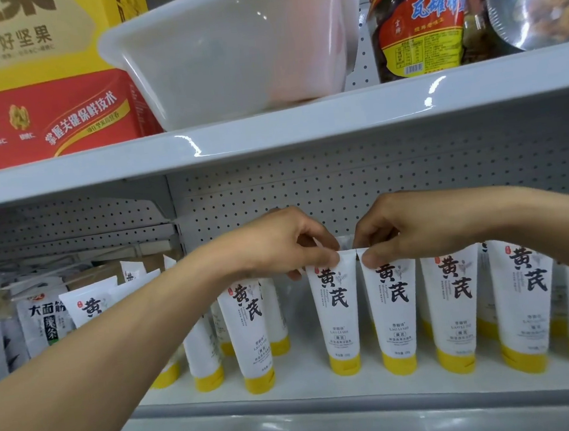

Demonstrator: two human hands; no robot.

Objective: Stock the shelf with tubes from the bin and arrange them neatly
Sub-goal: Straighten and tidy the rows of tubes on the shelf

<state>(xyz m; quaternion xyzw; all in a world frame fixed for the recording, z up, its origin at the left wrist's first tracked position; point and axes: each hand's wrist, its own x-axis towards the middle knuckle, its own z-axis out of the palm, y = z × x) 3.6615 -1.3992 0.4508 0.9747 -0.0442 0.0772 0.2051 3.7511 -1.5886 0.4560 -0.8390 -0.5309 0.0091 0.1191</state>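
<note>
Two pinches going: left hand [279, 246] nips the crimped top of one tube [334, 310], right hand [404, 229] the next tube [392, 309], both standing cap-down below the bin [227, 55]. Tug either sideways and the row [455, 296] could domino.

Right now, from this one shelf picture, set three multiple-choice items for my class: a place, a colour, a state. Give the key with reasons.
1. Where is the white bin? A. on the floor B. on the shelf above the tubes C. among the tubes
2. The tubes' caps are: A. red B. blue C. yellow
3. The left hand is: A. pinching a tube's top B. hanging idle C. lifting the bin
Key: B, it sits on the upper shelf; C, every visible cap is yellow; A, thumb and finger pinch a tube's top edge.
</note>
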